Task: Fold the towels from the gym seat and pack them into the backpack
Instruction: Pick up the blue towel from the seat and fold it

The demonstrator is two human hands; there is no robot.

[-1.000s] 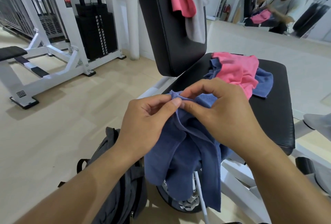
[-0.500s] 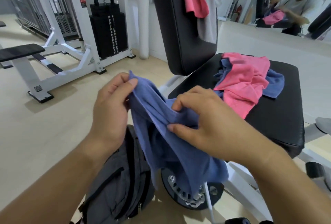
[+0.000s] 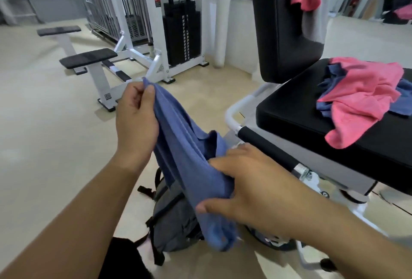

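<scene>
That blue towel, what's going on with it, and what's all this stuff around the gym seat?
A person is holding a blue towel stretched between both hands: the left hand pinches one corner up high, the right hand grips the lower end. It hangs over a grey backpack on the floor and is not yet folded. More towels, a pink towel over blue ones, lie crumpled on the black gym seat.

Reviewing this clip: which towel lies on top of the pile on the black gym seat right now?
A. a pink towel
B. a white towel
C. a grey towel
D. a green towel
A: the pink towel lies crumpled over blue towels on the gym seat, while the left hand and right hand hold a separate blue towel above the backpack.
</scene>
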